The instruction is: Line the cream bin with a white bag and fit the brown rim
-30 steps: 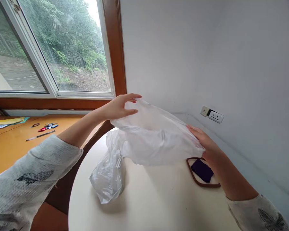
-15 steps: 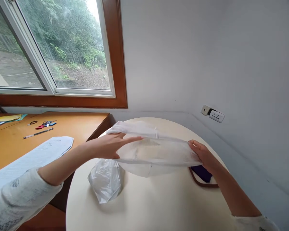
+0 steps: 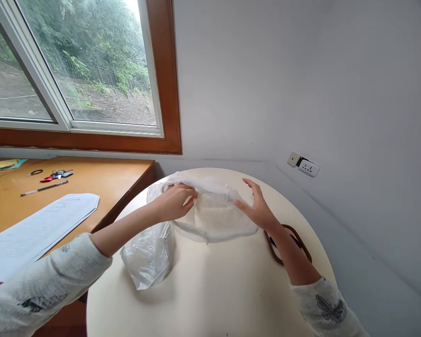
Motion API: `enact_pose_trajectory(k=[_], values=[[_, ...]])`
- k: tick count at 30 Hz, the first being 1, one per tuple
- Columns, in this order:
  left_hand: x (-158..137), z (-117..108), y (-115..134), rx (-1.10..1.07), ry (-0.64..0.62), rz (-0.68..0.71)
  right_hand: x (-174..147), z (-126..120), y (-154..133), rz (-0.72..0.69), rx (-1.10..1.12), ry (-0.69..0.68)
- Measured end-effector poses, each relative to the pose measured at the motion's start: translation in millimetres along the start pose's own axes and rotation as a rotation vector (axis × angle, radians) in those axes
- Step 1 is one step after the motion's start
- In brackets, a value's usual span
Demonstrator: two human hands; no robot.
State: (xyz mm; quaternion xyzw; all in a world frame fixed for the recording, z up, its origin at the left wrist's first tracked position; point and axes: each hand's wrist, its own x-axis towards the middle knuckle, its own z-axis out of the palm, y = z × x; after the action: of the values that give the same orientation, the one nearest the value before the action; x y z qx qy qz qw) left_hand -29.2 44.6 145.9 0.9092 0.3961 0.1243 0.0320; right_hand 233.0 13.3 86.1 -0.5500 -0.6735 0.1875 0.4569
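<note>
A sheer, whitish bag [image 3: 214,213] lies loosely spread over the far part of the round table, its mouth rim facing me. My left hand [image 3: 175,202] is at its left side, fingers curled in against the thin material; the exact grip is partly hidden. At the bag's right edge, my right hand [image 3: 261,210] has thumb and fingers apart, holding nothing. A crumpled clear plastic bag [image 3: 149,257] sits below my left forearm. Partly behind my right forearm is a brown-rimmed tray [image 3: 307,248] with something dark purple in it.
The round cream table [image 3: 210,295] stands against the wall. To the left is a wooden desk [image 3: 126,173] with written sheets [image 3: 52,229], a pen [image 3: 44,188], small red and blue items [image 3: 58,175] and a black ring [image 3: 35,172]. Wall sockets [image 3: 308,167] are at right.
My right hand has let go of the bag's right end and opened. My left hand has gone from spread to curled. The stretched bag has sunk and slackened onto the table.
</note>
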Motion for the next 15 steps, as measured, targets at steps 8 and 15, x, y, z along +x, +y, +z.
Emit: enact_pose_trajectory(k=[8, 15], values=[[7, -11, 14, -0.419, 0.147, -0.251, 18, 16, -1, 0.081, 0.217, -0.086], [11, -21, 3, -0.335, 0.184, -0.223, 29, 0, 0, 0.297, 0.772, -0.006]])
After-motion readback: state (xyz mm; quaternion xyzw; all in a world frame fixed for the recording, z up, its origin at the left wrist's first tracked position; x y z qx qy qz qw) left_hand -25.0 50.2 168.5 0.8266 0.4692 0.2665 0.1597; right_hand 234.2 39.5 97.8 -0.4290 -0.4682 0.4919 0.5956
